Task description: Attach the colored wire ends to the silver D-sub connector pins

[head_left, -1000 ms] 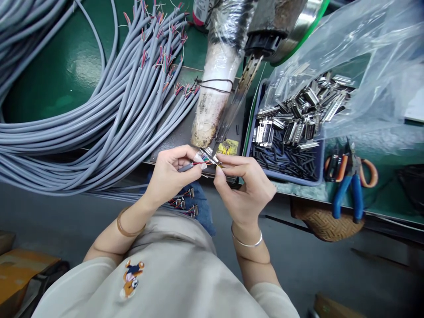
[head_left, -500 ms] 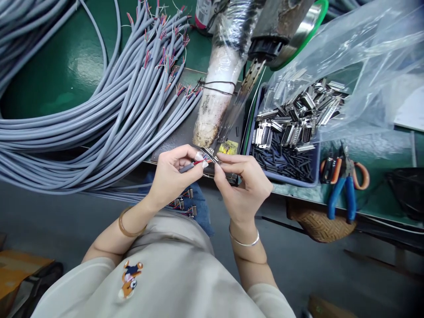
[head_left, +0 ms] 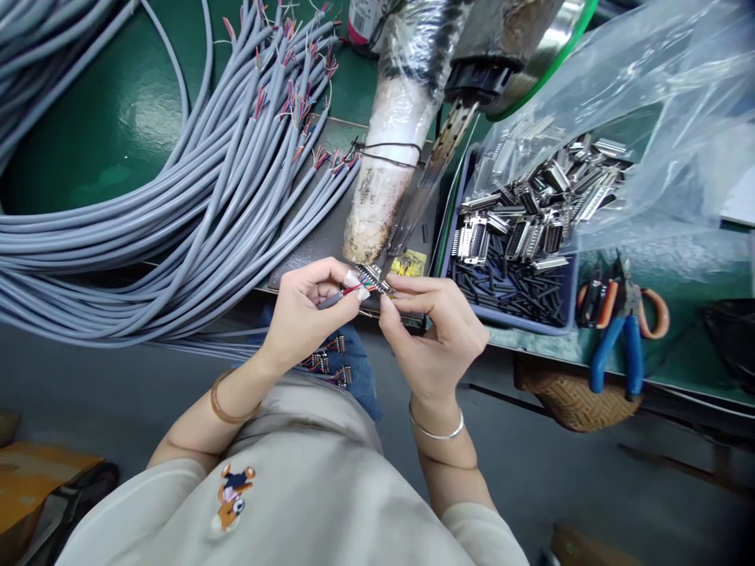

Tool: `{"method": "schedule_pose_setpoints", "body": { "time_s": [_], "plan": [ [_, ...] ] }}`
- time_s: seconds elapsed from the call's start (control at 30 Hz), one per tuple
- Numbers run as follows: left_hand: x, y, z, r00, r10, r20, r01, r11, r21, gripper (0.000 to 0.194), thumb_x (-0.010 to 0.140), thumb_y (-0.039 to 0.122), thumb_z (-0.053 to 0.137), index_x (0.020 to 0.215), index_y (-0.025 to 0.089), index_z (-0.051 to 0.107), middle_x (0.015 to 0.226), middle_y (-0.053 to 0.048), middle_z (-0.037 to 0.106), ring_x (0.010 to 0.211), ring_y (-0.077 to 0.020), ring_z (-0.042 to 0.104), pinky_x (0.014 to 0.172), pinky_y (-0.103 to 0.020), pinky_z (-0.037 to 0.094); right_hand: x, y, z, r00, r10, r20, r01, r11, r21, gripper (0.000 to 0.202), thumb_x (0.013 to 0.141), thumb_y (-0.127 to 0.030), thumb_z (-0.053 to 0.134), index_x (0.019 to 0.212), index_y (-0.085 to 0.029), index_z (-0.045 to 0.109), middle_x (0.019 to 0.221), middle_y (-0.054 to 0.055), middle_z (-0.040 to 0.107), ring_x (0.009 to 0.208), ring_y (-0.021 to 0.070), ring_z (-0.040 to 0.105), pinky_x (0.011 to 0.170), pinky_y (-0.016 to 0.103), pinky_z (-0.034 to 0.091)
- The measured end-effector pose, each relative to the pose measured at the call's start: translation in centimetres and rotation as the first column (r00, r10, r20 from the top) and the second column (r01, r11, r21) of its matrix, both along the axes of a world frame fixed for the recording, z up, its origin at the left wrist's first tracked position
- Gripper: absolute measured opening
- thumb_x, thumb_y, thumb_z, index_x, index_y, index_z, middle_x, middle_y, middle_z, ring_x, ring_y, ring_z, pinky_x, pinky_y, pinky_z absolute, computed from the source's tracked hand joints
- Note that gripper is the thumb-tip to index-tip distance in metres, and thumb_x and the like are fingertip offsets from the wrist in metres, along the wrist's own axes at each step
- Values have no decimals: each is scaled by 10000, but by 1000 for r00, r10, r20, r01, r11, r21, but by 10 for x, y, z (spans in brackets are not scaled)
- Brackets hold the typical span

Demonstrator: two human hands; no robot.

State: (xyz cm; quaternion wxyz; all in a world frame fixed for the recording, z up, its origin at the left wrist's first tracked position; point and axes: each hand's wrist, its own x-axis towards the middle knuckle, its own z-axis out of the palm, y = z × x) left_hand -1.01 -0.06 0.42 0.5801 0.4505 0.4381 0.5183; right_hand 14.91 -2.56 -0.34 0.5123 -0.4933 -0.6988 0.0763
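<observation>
Connectors (head_left: 531, 212) in tray (head_left: 563, 318), right of cables (head_left: 147, 228)

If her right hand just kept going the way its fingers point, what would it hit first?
The right hand points up and left, toward the left hand. It would first meet the small connector pinched at its fingertips, then the left hand's fingers holding the grey cable end. Depth looks about equal.
</observation>
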Motion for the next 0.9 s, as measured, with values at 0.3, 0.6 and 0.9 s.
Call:
{"method": "schedule_pose_setpoints", "body": {
  "time_s": [0.3,0.6,0.9],
  "plan": [
    [0,-1,2,1000,-3,-25,2,1000,-21,135,714,143,814,726,164,682,741,4,692,626,-71,609,584,-166,511,0,0,-1,1000,-7,-4,7,1000,6,182,857,-102,763,877,-256,669,967,-8,795,868,177,760,764,337,633],
    [1,0,7,996,26,-81,-24,1000,17,125,734,151,801,721,170,678,707,11,676,562,-61,547,501,-175,431,-1,3,4,1000,-15,15,14,1000,20,183,861,-89,770,882,-250,684,974,-2,790,881,173,756,760,334,633],
    [-1,1,2,999,-19,-51,15,998,-61,166,704,157,825,710,171,660,660,14,639,547,-64,522,481,-178,396,-1,-2,3,993,-26,113,21,999,43,204,859,-98,765,857,-252,631,1039,13,800,853,155,765,713,283,635]
  ]
}}
